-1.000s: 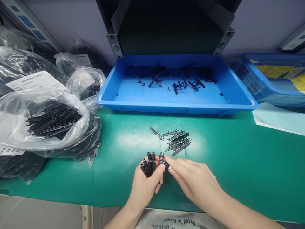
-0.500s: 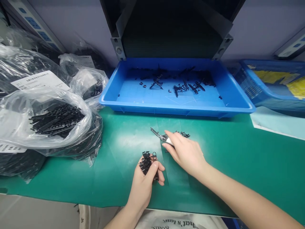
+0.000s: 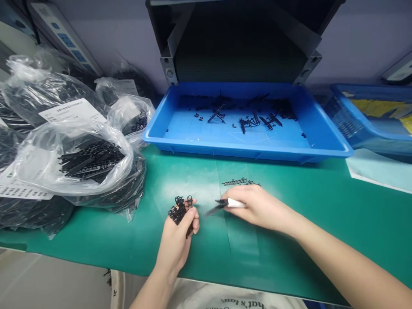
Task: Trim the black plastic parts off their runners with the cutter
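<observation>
My left hand [image 3: 180, 231] is closed around a bunch of small black plastic parts [image 3: 178, 210], some ending in rings, which stick out above the thumb. To its right, my right hand [image 3: 257, 208] grips a white-handled tool [image 3: 236, 203] with a dark front end pointing left. At that end is a thin dark strip [image 3: 215, 209], smeared by motion, so I cannot tell whether it is held or part of the tool. Just beyond my right hand, toothed black plastic strips [image 3: 236, 182] lie on the green mat [image 3: 206, 253].
A blue tray [image 3: 247, 151] with scattered black pieces stands behind the hands, below a dark bracketed panel [image 3: 244, 47]. Clear bags of black parts [image 3: 93, 161] crowd the left. At the right are a blue basket [image 3: 367, 128] and a pale sheet [image 3: 380, 171].
My right hand has drawn the tool back towards me from beside the strips, uncovering more of them. My left hand still holds the black parts. The camera view has shifted slightly.
</observation>
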`<act>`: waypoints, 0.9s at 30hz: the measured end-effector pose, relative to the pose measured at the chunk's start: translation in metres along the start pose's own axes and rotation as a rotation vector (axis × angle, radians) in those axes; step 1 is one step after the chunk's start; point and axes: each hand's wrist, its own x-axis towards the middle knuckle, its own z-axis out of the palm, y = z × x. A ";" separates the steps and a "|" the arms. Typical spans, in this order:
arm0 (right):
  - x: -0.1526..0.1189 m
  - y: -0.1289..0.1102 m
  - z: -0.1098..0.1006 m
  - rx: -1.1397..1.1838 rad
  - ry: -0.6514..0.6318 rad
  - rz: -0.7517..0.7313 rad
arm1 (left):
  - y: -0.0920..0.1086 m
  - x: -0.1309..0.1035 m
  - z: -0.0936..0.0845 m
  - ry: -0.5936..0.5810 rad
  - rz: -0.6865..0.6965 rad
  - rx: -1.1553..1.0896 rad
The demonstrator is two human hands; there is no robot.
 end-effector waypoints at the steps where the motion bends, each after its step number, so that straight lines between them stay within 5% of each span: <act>1: -0.006 -0.002 -0.002 0.072 -0.024 -0.047 | 0.000 0.001 0.001 -0.038 -0.026 0.007; 4: -0.017 -0.006 -0.004 0.258 -0.067 -0.113 | -0.002 -0.002 0.010 -0.276 -0.143 0.014; 7: -0.021 -0.009 0.000 0.356 -0.059 -0.012 | -0.006 -0.010 0.021 -0.485 -0.250 0.050; 13: -0.036 -0.010 0.016 0.372 0.166 0.292 | -0.011 -0.017 0.027 -0.315 -0.246 0.057; 27: -0.059 -0.018 0.044 -0.048 0.279 0.067 | -0.015 -0.016 0.030 -0.308 -0.189 0.096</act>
